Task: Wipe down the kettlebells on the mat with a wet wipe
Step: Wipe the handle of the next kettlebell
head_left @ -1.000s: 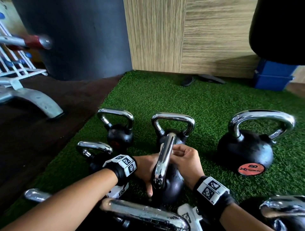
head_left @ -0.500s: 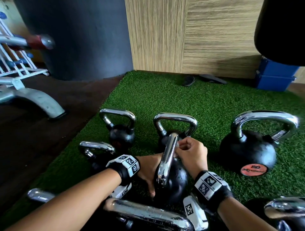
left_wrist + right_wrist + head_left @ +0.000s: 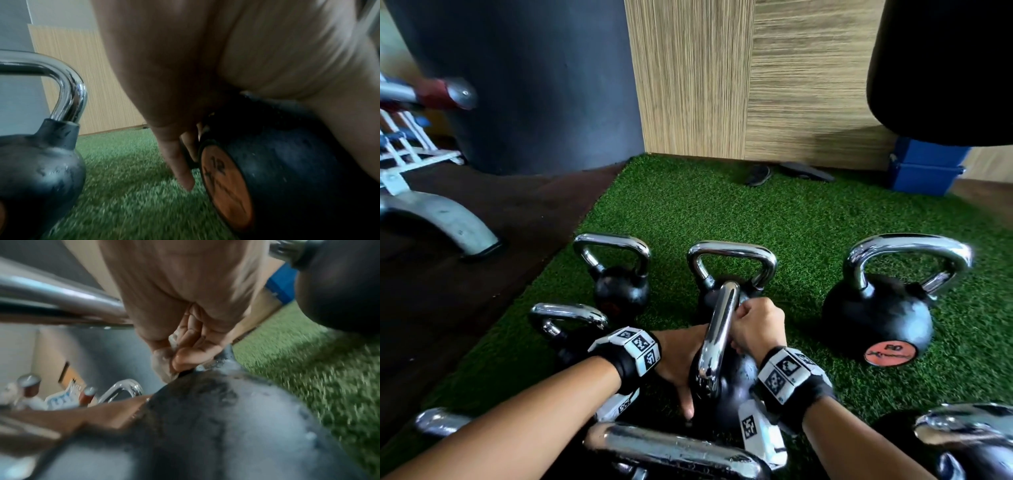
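Note:
Several black kettlebells with chrome handles stand on the green turf mat [image 3: 774, 219]. The middle kettlebell [image 3: 726, 397] has its handle [image 3: 717, 342] pointing away from me. My left hand [image 3: 681, 363] rests flat against its left side, one straight finger [image 3: 180, 164] beside the orange "12" disc [image 3: 226, 186]. My right hand [image 3: 756, 325] is curled at the handle's far end, where the handle meets the ball. It pinches a crumpled wet wipe [image 3: 164, 363] there. The ball's surface looks wet.
Other kettlebells stand close by: one behind [image 3: 732, 267], a small one [image 3: 619, 291], a large one [image 3: 876, 318] at right, others at left [image 3: 568, 318] and near me [image 3: 671, 452]. A bench foot [image 3: 441, 219], sandals [image 3: 756, 174] and a blue box [image 3: 924, 168] lie farther off.
My right hand has slid from the middle of the handle towards its far end and curled tighter on the wipe. The left hand has stayed on the ball.

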### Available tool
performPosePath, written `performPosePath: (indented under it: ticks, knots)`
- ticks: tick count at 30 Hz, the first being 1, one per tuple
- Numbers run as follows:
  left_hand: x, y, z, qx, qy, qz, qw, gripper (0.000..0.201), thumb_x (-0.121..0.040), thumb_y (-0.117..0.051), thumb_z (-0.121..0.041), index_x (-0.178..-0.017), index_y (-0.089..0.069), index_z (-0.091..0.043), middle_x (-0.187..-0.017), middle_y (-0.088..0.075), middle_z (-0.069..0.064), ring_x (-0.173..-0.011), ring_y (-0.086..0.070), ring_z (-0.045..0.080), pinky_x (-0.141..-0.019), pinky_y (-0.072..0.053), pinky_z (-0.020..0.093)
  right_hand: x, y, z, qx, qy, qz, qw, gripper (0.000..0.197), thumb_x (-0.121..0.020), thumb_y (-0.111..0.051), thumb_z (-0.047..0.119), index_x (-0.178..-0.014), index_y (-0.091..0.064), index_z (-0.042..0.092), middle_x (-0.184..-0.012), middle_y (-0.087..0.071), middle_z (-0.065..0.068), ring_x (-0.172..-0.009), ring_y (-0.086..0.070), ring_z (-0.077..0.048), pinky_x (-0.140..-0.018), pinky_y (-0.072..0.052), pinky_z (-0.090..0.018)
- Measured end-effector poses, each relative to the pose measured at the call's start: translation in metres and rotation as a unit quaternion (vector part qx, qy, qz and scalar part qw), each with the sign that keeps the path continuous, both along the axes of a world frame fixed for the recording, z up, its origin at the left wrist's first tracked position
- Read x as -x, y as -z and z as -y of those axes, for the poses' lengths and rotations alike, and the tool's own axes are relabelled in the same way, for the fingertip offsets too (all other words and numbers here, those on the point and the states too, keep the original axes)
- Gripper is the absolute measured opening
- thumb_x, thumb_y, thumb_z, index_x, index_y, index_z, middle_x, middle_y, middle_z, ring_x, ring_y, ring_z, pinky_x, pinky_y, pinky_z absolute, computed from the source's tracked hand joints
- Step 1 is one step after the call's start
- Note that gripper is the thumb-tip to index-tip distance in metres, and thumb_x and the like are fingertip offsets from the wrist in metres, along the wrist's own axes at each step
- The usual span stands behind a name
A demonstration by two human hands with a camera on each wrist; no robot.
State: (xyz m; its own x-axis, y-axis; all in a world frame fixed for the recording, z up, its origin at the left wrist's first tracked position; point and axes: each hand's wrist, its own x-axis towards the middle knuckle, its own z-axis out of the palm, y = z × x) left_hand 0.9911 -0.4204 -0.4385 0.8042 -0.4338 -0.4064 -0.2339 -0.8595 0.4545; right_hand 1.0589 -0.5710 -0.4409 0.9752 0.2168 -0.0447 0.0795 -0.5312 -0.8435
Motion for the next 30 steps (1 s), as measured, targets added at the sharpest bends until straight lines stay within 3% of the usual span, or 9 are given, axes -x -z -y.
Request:
performPosePath:
  ticks: [2,5,7,11,16,19,21,24,30]
  knots:
    - [-0.002,-0.003,-0.004,0.013,-0.05,-0.052,0.997,0.081,-0.044,-0.097,-0.028,-0.115,-0.058,-0.032,-0.126,-0.05,-0.017,-0.127,-0.042,0.006,-0.105,-0.03,0.002,0.005,-0.004,0.006,0.042,-0.04,0.041,0.997,0.015,-0.078,-0.067,0.017,-0.069,-0.062,0.007,-0.066,-0.07,-0.008,-0.059,-0.068,-0.025,-0.053,-0.058,-0.029]
    - [-0.012,-0.02,-0.01,-0.048,-0.034,-0.074,0.995,0.097,-0.072,-0.083,0.004,-0.152,-0.029,-0.005,-0.135,-0.044,-0.006,-0.113,-0.05,-0.013,-0.09,-0.028,-0.007,0.012,-0.025,0.022,0.08,-0.136,0.007,0.987,0.013,-0.084,-0.064,0.011,-0.072,-0.065,0.013,-0.068,-0.07,-0.005,-0.048,-0.063,-0.013,-0.04,-0.046,-0.018]
    - [-0.02,-0.037,-0.015,-0.105,-0.086,-0.028,0.99,0.09,-0.088,-0.066,0.004,-0.159,-0.014,-0.013,-0.146,-0.049,0.012,-0.113,-0.06,-0.003,-0.086,-0.043,0.006,0.019,-0.046,0.029,0.104,-0.192,-0.024,0.976,0.025,-0.092,-0.053,0.005,-0.072,-0.068,0.01,-0.063,-0.07,-0.005,-0.042,-0.063,-0.009,-0.041,-0.05,-0.021]
    - [-0.028,-0.069,-0.018,-0.114,-0.135,0.15,0.973,0.119,-0.084,-0.071,-0.003,-0.156,0.017,-0.039,-0.166,-0.019,0.008,-0.135,-0.049,0.029,-0.107,-0.046,0.038,0.038,-0.078,0.037,0.177,-0.284,-0.069,0.94,0.018,-0.089,-0.054,0.006,-0.087,-0.068,-0.006,-0.083,-0.074,-0.02,-0.061,-0.066,-0.017,-0.072,-0.061,-0.04]
    - [-0.035,-0.099,0.01,-0.096,0.0,0.163,0.982,0.088,-0.08,-0.07,-0.014,-0.155,-0.03,-0.038,-0.158,-0.035,0.004,-0.143,-0.038,0.02,-0.121,-0.027,0.031,0.046,-0.094,0.042,0.14,-0.387,-0.216,0.885,0.023,-0.076,-0.083,0.026,-0.08,-0.073,0.005,-0.084,-0.07,-0.015,-0.068,-0.064,-0.018,-0.082,-0.057,-0.037]
    - [-0.034,-0.103,0.018,-0.105,0.018,0.144,0.984,0.052,-0.078,-0.065,-0.02,-0.126,-0.06,-0.039,-0.125,-0.064,-0.004,-0.116,-0.061,0.017,-0.105,-0.047,0.04,0.046,-0.09,0.033,0.155,-0.35,-0.192,0.904,0.061,-0.058,-0.084,0.066,-0.08,-0.077,0.01,-0.083,-0.076,-0.009,-0.066,-0.067,-0.015,-0.073,-0.06,-0.03]
    - [-0.032,-0.105,0.018,-0.123,0.004,0.163,0.979,0.038,-0.072,-0.062,-0.032,-0.109,-0.059,-0.04,-0.104,-0.066,-0.013,-0.096,-0.064,0.013,-0.088,-0.054,0.04,0.047,-0.086,0.025,0.179,-0.331,-0.153,0.914,0.079,-0.048,-0.084,0.073,-0.084,-0.073,0.004,-0.082,-0.075,-0.013,-0.064,-0.064,-0.019,-0.071,-0.058,-0.036]
    - [-0.032,-0.103,0.013,-0.148,0.009,0.201,0.968,0.042,-0.06,-0.041,-0.054,-0.099,-0.052,-0.04,-0.092,-0.063,-0.012,-0.084,-0.062,0.016,-0.071,-0.05,0.035,0.049,-0.082,0.02,0.189,-0.319,-0.109,0.922,0.057,-0.052,-0.086,0.063,-0.064,-0.064,0.012,-0.064,-0.069,-0.004,-0.048,-0.059,-0.015,-0.054,-0.048,-0.025]
    - [-0.023,-0.09,0.004,-0.158,-0.026,0.246,0.956,0.037,-0.064,-0.044,-0.042,-0.1,-0.046,-0.044,-0.093,-0.057,-0.016,-0.079,-0.054,0.014,-0.069,-0.038,0.03,0.053,-0.078,0.027,0.272,-0.272,-0.014,0.923,0.056,-0.056,-0.083,0.062,-0.075,-0.072,0.01,-0.069,-0.073,-0.002,-0.056,-0.067,-0.018,-0.052,-0.051,-0.025]
